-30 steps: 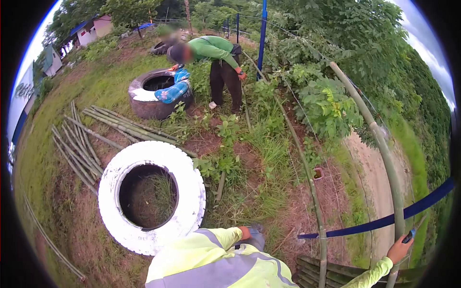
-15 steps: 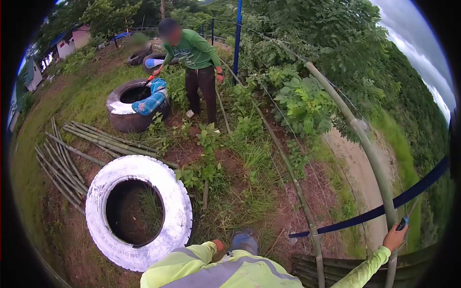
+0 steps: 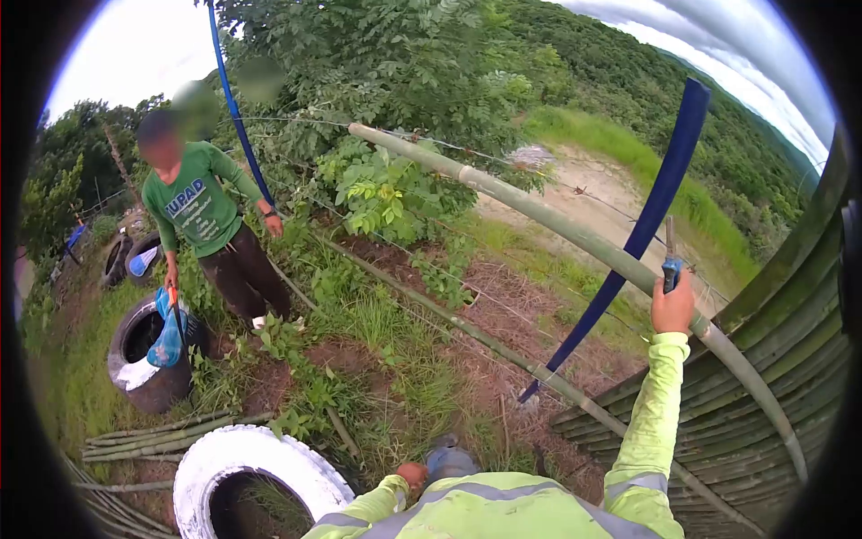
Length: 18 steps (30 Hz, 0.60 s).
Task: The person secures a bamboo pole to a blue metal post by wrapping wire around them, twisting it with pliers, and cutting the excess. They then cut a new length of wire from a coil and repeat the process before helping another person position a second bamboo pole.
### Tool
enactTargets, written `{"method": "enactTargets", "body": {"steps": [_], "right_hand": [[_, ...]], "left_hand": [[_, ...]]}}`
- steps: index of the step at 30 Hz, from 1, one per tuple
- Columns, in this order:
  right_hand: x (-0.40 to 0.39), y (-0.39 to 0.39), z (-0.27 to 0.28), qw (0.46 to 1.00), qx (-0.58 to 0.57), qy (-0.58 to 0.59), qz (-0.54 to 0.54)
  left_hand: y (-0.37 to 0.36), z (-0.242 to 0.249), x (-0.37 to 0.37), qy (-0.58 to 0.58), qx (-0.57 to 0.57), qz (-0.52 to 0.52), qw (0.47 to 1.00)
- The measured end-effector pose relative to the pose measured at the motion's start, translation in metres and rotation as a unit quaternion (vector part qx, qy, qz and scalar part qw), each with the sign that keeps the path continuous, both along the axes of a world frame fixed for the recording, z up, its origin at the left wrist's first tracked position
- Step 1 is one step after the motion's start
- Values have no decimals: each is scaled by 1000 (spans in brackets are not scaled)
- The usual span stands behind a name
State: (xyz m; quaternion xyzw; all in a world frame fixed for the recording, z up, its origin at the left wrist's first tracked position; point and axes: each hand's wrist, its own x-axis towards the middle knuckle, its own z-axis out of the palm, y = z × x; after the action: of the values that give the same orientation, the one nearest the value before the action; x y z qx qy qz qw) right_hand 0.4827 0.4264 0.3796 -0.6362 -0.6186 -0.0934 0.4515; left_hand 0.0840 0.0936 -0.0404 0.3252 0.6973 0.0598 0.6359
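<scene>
My right hand (image 3: 673,307), arm stretched out, is closed around a hand tool with a blue-and-black handle (image 3: 671,275) and a narrow metal end (image 3: 670,235) pointing up; its exact kind does not show. The hand rests at the upper bamboo pole (image 3: 557,229), which slants along the wire fence. A dark blue post (image 3: 642,220) crosses behind this pole, left of the hand. My left hand (image 3: 411,474) is low beside my knee (image 3: 451,461), its fingers hidden from view.
A person in a green shirt (image 3: 199,211) stands at the left, holding a blue bag (image 3: 167,337) beside a tire (image 3: 153,395). Near me lies a white-painted tire (image 3: 242,445). Bamboo poles (image 3: 157,440) lie beyond it. A lower bamboo pole (image 3: 449,319), barbed wire (image 3: 579,189) and a bamboo-slat wall (image 3: 763,386) are at the right.
My view has swung right and up. My right hand, with the tool, now shows higher in view against the upper pole. The person in green has straightened and faces this way.
</scene>
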Motion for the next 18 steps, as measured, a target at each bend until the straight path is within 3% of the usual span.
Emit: {"method": "enactTargets", "body": {"steps": [4, 5, 6, 8, 9, 10, 12, 15, 18], "right_hand": [[-3, -2, 3, 999, -14, 31, 6], [-2, -3, 0, 999, -14, 33, -1], [-3, -3, -1, 1000, -4, 29, 2], [-2, 2, 1, 1000, 13, 24, 8], [-1, 2, 0, 1000, 7, 25, 6], [-2, 2, -2, 1000, -2, 25, 4], [-5, 1, -3, 1000, 1, 25, -2], [-3, 2, -1, 1000, 5, 25, -11], [-1, 1, 1, 999, 7, 32, 6]], "left_hand": [[-1, -15, -8, -6, 183, -158, 970], [2, -8, -5, 109, 250, -342, 899], [7, -1, 0, 218, 304, -502, 780], [42, -8, 8, 179, 316, -436, 823], [77, 68, 38, 93, 110, -46, 988], [112, 55, 45, 174, 322, -40, 930], [200, 163, 67, 57, 403, 22, 913], [299, 296, 89, 33, 620, 40, 783], [382, 362, 85, -147, 585, 166, 780]]}}
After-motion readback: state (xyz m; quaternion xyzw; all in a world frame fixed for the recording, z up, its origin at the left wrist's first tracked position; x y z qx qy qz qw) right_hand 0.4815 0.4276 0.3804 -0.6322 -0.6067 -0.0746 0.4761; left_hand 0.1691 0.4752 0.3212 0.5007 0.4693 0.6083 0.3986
